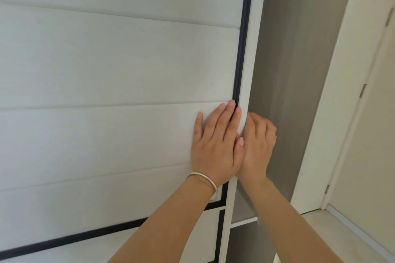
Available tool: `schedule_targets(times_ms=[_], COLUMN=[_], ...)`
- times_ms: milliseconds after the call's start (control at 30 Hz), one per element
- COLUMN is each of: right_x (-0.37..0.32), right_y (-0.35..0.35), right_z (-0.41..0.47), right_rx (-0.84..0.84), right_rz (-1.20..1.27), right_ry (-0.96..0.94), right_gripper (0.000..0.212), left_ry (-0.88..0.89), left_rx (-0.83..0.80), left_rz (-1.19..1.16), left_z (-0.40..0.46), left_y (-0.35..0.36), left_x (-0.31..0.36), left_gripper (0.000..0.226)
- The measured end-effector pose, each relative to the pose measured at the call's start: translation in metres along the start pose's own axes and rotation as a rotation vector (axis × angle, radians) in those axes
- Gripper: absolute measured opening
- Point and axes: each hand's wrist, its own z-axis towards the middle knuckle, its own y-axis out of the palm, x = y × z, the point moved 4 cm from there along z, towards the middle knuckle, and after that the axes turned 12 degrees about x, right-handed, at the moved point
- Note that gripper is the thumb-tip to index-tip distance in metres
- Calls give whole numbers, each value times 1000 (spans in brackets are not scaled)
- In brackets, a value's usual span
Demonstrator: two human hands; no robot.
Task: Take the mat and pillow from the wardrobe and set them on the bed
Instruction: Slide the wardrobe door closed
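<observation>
A white panelled wardrobe door (117, 66) with a dark frame strip fills most of the view. My left hand (215, 145), with a silver bangle on the wrist, lies flat on the door near its right edge. My right hand (257, 145) curls around that white edge (245, 70), fingers hooked behind it. To the right of the edge a narrow grey wardrobe interior (299, 70) shows. No mat, pillow or bed is in view.
A white room door (374, 113) with hinges stands at the far right, beside a white frame. A strip of pale floor (333, 226) shows at the lower right. A white shelf edge (243, 222) crosses the wardrobe interior low down.
</observation>
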Motion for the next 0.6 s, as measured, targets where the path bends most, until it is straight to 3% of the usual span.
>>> schedule_targets(times_ms=[200, 600], right_x=[21, 69], right_y=[-5, -4], right_z=[5, 11], right_rx=[174, 175], right_rz=[-122, -72], right_ry=[-67, 146], right_gripper=[39, 56], left_ry=[12, 36], left_rx=[-24, -56], left_rz=[1, -2], left_z=[3, 9], left_y=[17, 43], left_x=[17, 50], left_gripper=[58, 64])
